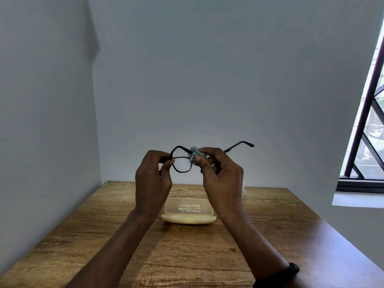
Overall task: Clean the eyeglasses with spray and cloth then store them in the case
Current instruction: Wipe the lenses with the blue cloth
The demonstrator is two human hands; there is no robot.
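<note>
Above the open cream case (188, 213) on the wooden desk (83, 235), the left hand (152, 179) pinches the black eyeglasses (182, 163) at their left hinge. The right hand (221, 175) presses a bunched pale-blue cloth (193, 153) against the right lens, hiding it. The case's printed lettering is unreadable.

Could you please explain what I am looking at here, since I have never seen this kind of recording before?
There is no machine here: a person wears a camera on the head, and it looks forward and down at two bare hands. The left hand grips the black eyeglasses at one end of the frame. The right hand pinches a small blue-grey cloth around the other lens. Both are raised above a wooden table. On the table lies a pale yellow case, open. A window is at the right.
</note>
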